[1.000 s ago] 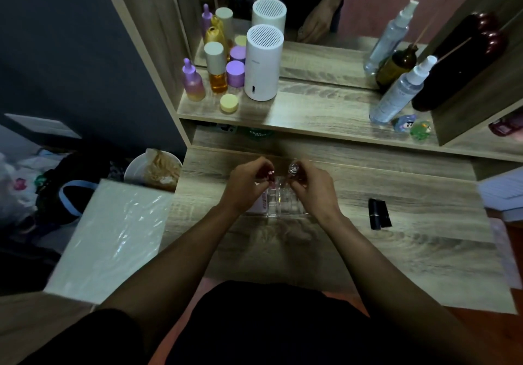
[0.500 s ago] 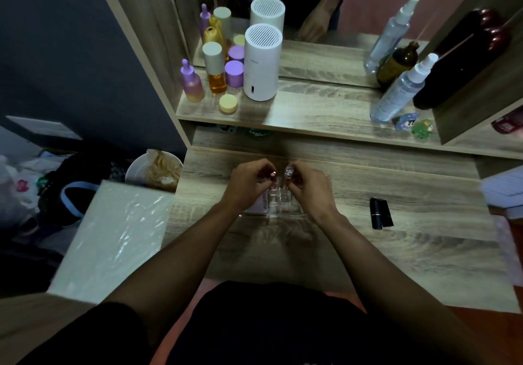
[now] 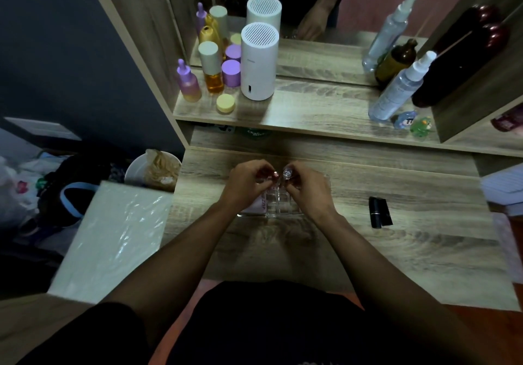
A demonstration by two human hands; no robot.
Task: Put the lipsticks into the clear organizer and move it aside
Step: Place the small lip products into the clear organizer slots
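The clear organizer [image 3: 278, 204] sits on the wooden desk [image 3: 368, 251], mostly covered by both hands. My left hand [image 3: 244, 187] pinches a lipstick with a red top [image 3: 275, 176] over the organizer's back cells. My right hand [image 3: 307, 192] pinches a lipstick with a clear, silvery top [image 3: 286, 172] right beside it. A pale pink tube [image 3: 259, 205] stands in the organizer's left part. Two black lipsticks [image 3: 380, 212] lie side by side on the desk to the right, apart from both hands.
The raised shelf [image 3: 311, 115] behind carries a white cylinder [image 3: 259, 61], purple and amber bottles [image 3: 215, 70], spray bottles [image 3: 399, 87] and small figurines [image 3: 413, 122]. A mirror stands behind it. A white wrapped box [image 3: 113, 237] and a bowl [image 3: 154, 170] sit left of the desk.
Both hands have drawn slightly closer together over the organizer, bringing the two lipstick tops nearly side by side. The black lipsticks have not moved.
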